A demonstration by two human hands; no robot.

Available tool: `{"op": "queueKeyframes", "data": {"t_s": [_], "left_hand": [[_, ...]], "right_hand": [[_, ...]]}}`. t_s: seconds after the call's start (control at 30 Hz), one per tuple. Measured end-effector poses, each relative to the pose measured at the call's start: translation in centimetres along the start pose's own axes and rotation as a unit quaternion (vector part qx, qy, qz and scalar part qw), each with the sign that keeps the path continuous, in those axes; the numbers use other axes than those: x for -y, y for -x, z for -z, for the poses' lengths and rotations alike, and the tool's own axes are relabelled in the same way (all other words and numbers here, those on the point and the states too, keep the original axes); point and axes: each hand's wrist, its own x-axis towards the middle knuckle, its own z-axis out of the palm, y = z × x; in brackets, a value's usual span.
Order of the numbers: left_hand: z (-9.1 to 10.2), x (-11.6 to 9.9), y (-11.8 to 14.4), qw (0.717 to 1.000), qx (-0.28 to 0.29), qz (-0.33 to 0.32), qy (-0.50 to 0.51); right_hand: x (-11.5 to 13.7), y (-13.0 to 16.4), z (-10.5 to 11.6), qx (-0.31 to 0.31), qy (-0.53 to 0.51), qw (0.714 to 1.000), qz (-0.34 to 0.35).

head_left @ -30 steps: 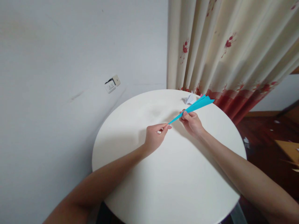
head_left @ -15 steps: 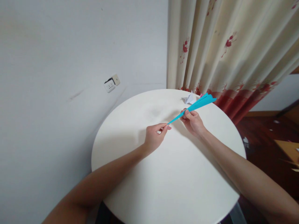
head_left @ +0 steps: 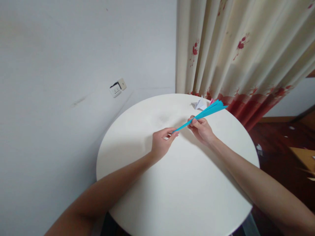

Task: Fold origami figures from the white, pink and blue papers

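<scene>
You pinched the blue paper plane's [head_left: 201, 114] nose with your left hand [head_left: 161, 142] while your right hand [head_left: 200, 128] gripped its body, steadying it above the surface [head_left: 177, 183].

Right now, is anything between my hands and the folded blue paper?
Nothing visible: the left hand pinches the folded blue paper at its narrow tip and the right hand grips its middle. The white folded paper lies behind, on the round table.

matt blue paper plane [head_left: 206, 112], smooth white table [head_left: 187, 190]
</scene>
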Motion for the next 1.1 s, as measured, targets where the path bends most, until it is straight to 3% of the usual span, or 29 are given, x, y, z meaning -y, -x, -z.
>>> {"op": "queueKeyframes", "data": {"t_s": [0.4, 0.53, 0.77, 1.1], "left_hand": [[0.1, -0.4, 0.0, 0.999, 0.008, -0.031, -0.038], [-0.3, 0.5, -0.3, 0.997, 0.063, 0.031, 0.025], [-0.8, 1.3, -0.8, 0.963, 0.204, 0.152, 0.087], [-0.9, 1.0, -1.0, 0.934, 0.204, 0.243, 0.166]], "right_hand": [[-0.2, 0.0, 0.2, -0.017, -0.003, 1.0, -0.009], [-0.8, -0.1, 0.6, -0.032, 0.046, 0.998, -0.01], [-1.5, 0.9, -0.4, 0.055, 0.17, 0.981, -0.072], [-2.1, 1.7, -1.9, 0.029, 0.129, 0.983, -0.124]]}}
